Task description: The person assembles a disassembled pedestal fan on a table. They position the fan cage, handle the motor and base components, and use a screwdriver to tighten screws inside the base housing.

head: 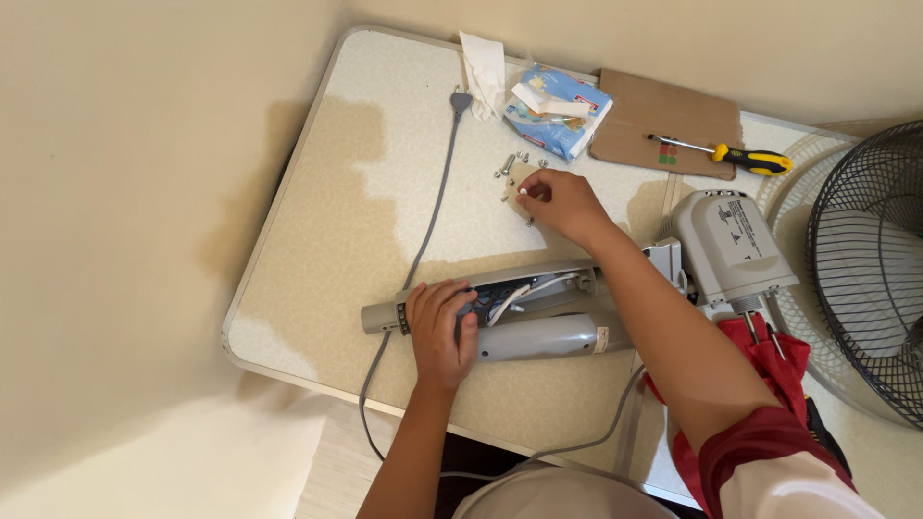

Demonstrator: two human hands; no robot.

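My left hand (440, 330) presses down on the opened grey fan column (538, 338), which lies across the table with wires showing inside it. My right hand (562, 202) reaches to the far side and pinches a small piece at a little tan plate (516, 179), with several loose screws (508, 164) scattered beside it. The grey fan motor housing (731, 245) sits at the column's right end. A grey power cord (433, 216) runs from a plug (461, 100) near the far edge down past my left hand.
A yellow-handled screwdriver (740, 156) lies on a piece of cardboard (663, 120). A blue tissue pack (556, 111) and crumpled tissue (483, 69) sit at the back. A black fan grille (870, 264) and a red cloth (779, 360) are at right. The table edge (279, 207) is at left.
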